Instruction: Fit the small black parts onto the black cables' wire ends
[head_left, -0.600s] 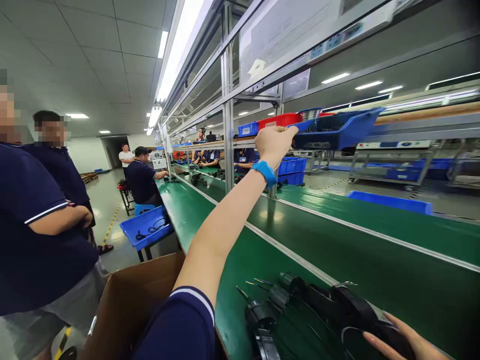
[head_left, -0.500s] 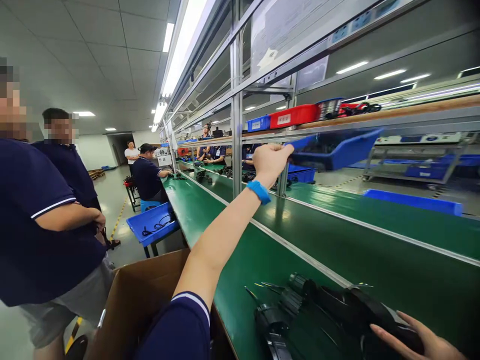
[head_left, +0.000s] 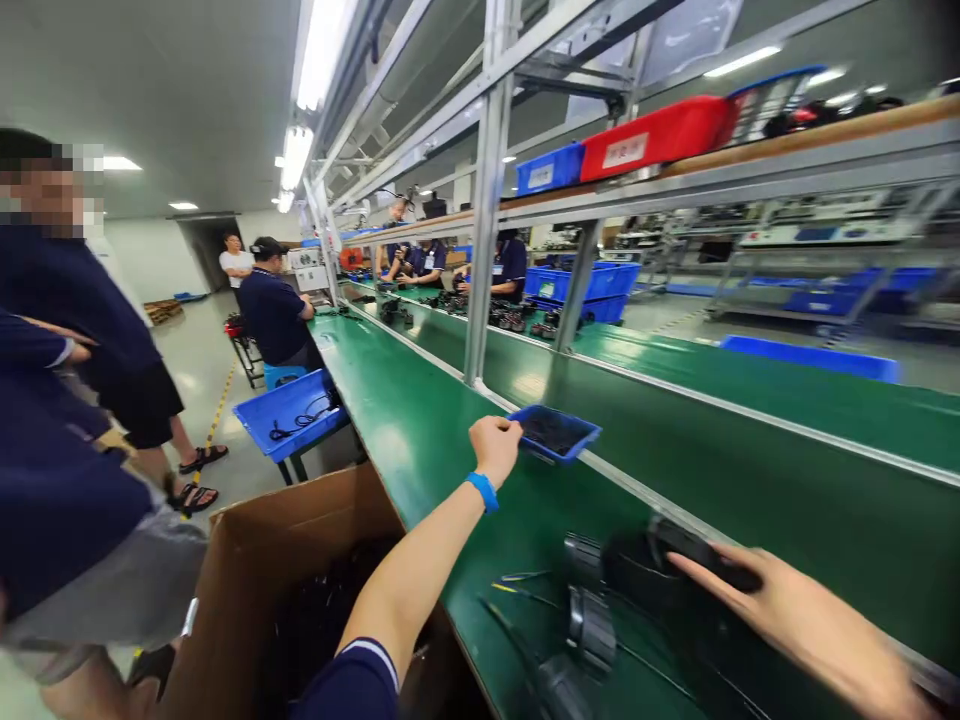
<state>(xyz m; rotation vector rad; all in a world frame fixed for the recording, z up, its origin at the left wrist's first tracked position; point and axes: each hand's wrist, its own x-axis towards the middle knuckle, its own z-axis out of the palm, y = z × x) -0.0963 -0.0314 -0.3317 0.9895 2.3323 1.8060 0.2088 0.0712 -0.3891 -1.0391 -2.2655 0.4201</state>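
Green belt (head_left: pixel 416 400) extends around the blue tray (head_left: pixel 556 432), edge pinched by left fingers (head_left: pixel 510 428); right fingers (head_left: pixel 711 580) clasp black part (head_left: pixel 682 545).

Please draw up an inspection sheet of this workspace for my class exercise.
Surface: green bench top with a metal strip along it.
Job's things: small blue tray with dark contents; black parts on the bench top.
Clutter: cardboard box with dark contents beside the bench top.
Grips: left grip closed on the tray's rim; right grip at a black piece, hold unclear.
Cables: thin wires by the black parts; black cable in a blue bin.
Surroundings: shelf, red bin on it; seated worker, standing people.
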